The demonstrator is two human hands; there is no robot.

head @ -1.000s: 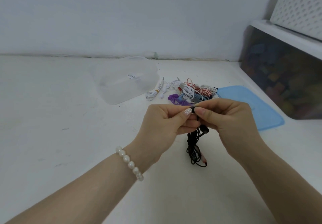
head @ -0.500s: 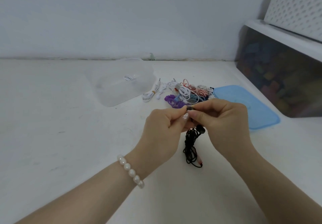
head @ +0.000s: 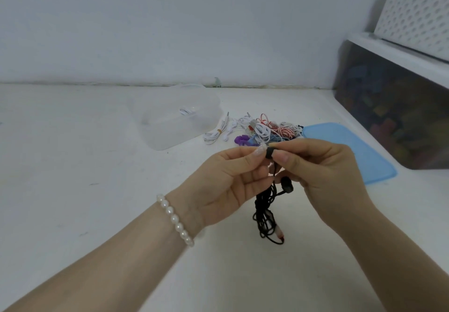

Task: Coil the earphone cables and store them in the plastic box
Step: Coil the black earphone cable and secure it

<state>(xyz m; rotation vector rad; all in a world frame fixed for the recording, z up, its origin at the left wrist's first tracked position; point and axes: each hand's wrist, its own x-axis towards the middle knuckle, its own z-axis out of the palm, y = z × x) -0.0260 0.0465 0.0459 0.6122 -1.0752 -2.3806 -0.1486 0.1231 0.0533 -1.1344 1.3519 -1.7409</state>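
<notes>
A black earphone cable (head: 266,209) hangs in a loose tangle between my hands, its lower end with a red-tipped plug resting on the white table (head: 73,178). My left hand (head: 228,183) and my right hand (head: 318,166) both pinch its top end, where one black earbud shows between the fingertips; a second earbud dangles just below. Behind my hands lies a pile of coloured earphone cables (head: 267,130). The clear plastic box (head: 178,117) stands open at the back, left of the pile, with one white coiled cable inside.
A blue lid (head: 352,149) lies flat to the right of the pile. A dark storage bin (head: 398,107) with a white perforated basket (head: 413,17) on top stands at the right edge. A white wall closes the back.
My hands have parted slightly at the fingertips, showing the black earbud between them. The cable still hangs in the same place.
</notes>
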